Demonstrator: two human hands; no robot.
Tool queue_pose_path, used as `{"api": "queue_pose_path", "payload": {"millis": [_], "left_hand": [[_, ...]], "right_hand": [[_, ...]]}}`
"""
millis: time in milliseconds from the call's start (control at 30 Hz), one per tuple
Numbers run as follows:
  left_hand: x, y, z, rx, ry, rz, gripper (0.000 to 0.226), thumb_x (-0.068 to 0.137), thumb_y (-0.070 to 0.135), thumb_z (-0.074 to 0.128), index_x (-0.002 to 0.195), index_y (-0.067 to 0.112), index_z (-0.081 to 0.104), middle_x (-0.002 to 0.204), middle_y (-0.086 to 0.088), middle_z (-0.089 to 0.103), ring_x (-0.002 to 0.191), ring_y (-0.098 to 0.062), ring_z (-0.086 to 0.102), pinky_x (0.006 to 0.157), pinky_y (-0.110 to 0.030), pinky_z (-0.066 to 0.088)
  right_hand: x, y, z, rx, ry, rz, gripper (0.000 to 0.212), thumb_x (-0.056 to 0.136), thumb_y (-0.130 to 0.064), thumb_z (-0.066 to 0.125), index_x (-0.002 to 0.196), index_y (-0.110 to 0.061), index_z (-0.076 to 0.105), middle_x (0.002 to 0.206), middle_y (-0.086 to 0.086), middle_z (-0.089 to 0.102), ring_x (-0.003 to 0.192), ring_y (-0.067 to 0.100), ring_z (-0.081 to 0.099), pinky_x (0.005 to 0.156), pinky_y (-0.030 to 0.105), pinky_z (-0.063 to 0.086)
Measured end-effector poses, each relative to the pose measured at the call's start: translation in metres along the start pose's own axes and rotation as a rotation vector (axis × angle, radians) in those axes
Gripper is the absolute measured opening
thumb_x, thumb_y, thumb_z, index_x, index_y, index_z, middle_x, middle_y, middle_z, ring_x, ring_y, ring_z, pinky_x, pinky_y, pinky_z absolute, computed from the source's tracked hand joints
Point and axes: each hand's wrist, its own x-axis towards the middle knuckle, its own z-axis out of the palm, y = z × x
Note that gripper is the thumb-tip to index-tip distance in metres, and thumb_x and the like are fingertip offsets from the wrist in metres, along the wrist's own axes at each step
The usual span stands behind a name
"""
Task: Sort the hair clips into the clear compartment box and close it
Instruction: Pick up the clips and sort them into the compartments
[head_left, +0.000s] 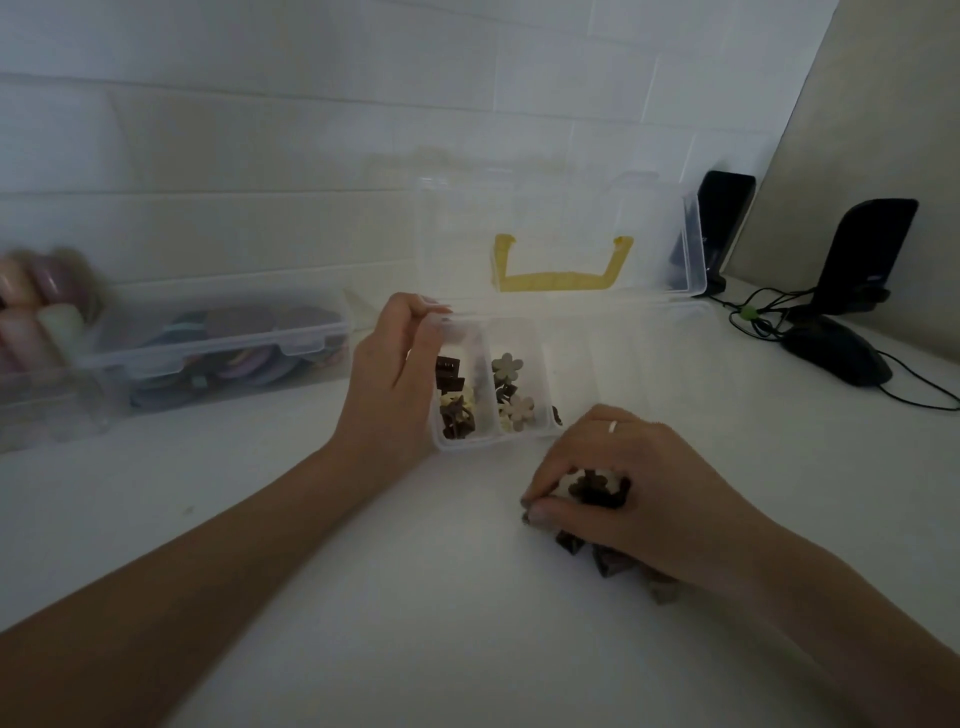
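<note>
I saw the clear compartment box (493, 384) lying open at centre, lid up toward twelve o'clock. My left hand (392, 374) gripped its nine-o'clock wall, while my right hand (618, 488), at five o'clock, curled around loose hair clips (592, 493) on the table (363, 597).

Dim, even indoor light with a cool grey-green cast; no single source can be made out. The white table (363, 597) is brightest around the clear compartment box (519, 374), darkening toward the corners (vignetting). Shadows are soft, densest beneath the right hand (618, 483). Wide-angle distortion bows the wall tiles (311, 130). The storage box (218, 348) at far left is smeared and unsharp; fine detail is noisy throughout.
</note>
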Motion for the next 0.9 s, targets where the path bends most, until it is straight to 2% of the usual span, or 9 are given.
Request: {"api": "queue_pose_path", "payload": {"millis": [67, 133, 233, 300, 400, 500, 600, 733, 900], "left_hand": [[-0.0003, -0.0002, -0.0001, 0.007, -0.007, 0.012, 0.015, 0.100, 0.007, 0.036, 0.097, 0.006, 0.050, 0.088, 0.010, 0.056, 0.075, 0.009, 0.055, 0.065, -0.007, 0.044], [-0.0006, 0.0010, -0.0001, 0.002, -0.011, 0.020, 0.015, 0.100, 0.006, 0.035, 0.097, 0.004, 0.050, 0.088, 0.009, 0.056, 0.074, 0.010, 0.055, 0.064, -0.005, 0.043], [-0.0005, 0.0001, -0.0007, -0.011, -0.011, 0.016, 0.014, 0.100, 0.007, 0.036, 0.096, 0.006, 0.049, 0.087, 0.010, 0.056, 0.073, 0.008, 0.055, 0.062, -0.012, 0.047], [-0.0001, -0.0010, -0.0010, -0.014, -0.011, 0.005, 0.014, 0.100, 0.010, 0.037, 0.096, 0.009, 0.050, 0.086, 0.012, 0.057, 0.073, 0.006, 0.055, 0.064, -0.019, 0.048], [-0.0005, 0.0005, -0.0006, 0.001, -0.009, 0.030, 0.015, 0.100, 0.009, 0.036, 0.096, 0.006, 0.050, 0.087, 0.012, 0.056, 0.075, 0.009, 0.055, 0.065, -0.007, 0.044], [-0.0005, 0.0007, -0.0004, 0.005, -0.014, 0.031, 0.015, 0.100, 0.005, 0.036, 0.097, 0.001, 0.049, 0.088, 0.010, 0.055, 0.077, 0.010, 0.056, 0.065, -0.006, 0.045], [0.0001, -0.0004, -0.0009, -0.031, -0.024, 0.000, 0.015, 0.100, 0.009, 0.036, 0.098, 0.003, 0.050, 0.088, 0.010, 0.056, 0.075, 0.004, 0.057, 0.064, -0.023, 0.051], [-0.0003, 0.0009, -0.0001, 0.004, -0.009, 0.027, 0.015, 0.100, 0.006, 0.036, 0.097, 0.001, 0.050, 0.087, 0.009, 0.056, 0.075, 0.009, 0.056, 0.065, -0.005, 0.044], [-0.0001, -0.0006, -0.0010, 0.015, -0.004, 0.020, 0.019, 0.099, 0.012, 0.037, 0.099, 0.000, 0.051, 0.087, 0.010, 0.057, 0.074, 0.008, 0.055, 0.065, -0.006, 0.043]], "right_hand": [[0.0010, -0.0016, -0.0002, 0.140, 0.093, 0.092, 0.004, 0.071, -0.035, 0.073, 0.071, -0.034, 0.069, 0.089, -0.021, 0.064, 0.085, 0.002, 0.057, 0.073, 0.015, 0.044], [0.0019, -0.0013, -0.0001, 0.220, 0.129, 0.126, 0.006, 0.072, -0.029, 0.074, 0.071, -0.028, 0.068, 0.084, -0.015, 0.066, 0.075, 0.005, 0.058, 0.066, 0.015, 0.045], [0.0028, -0.0024, -0.0028, 0.380, 0.146, 0.176, 0.005, 0.080, -0.022, 0.069, 0.077, -0.020, 0.066, 0.073, -0.008, 0.071, 0.066, 0.024, 0.064, 0.064, 0.035, 0.053], [0.0034, -0.0018, -0.0059, 0.495, 0.180, 0.221, 0.007, 0.082, -0.018, 0.066, 0.078, -0.013, 0.063, 0.063, -0.006, 0.070, 0.052, 0.016, 0.060, 0.050, 0.024, 0.049], [0.0041, -0.0018, -0.0076, 0.633, 0.215, 0.291, 0.010, 0.083, -0.015, 0.065, 0.075, -0.011, 0.061, 0.053, 0.003, 0.066, 0.039, 0.010, 0.047, 0.040, 0.016, 0.038], [0.0040, -0.0007, -0.0062, 0.666, 0.217, 0.331, 0.010, 0.084, -0.014, 0.065, 0.075, -0.011, 0.061, 0.054, 0.007, 0.067, 0.039, 0.012, 0.047, 0.038, 0.018, 0.038], [0.0040, -0.0012, -0.0053, 0.668, 0.203, 0.334, 0.008, 0.084, -0.011, 0.065, 0.078, -0.009, 0.061, 0.056, 0.009, 0.068, 0.040, 0.013, 0.049, 0.039, 0.017, 0.039], [0.0045, -0.0025, -0.0030, 0.648, 0.212, 0.297, 0.003, 0.083, -0.003, 0.064, 0.082, -0.005, 0.064, 0.052, 0.002, 0.066, 0.041, 0.006, 0.055, 0.043, 0.012, 0.040], [0.0068, -0.0064, -0.0014, 0.521, 0.271, 0.226, 0.007, 0.083, -0.009, 0.066, 0.083, -0.015, 0.070, 0.070, -0.005, 0.073, 0.059, 0.007, 0.066, 0.056, 0.014, 0.047]]}}
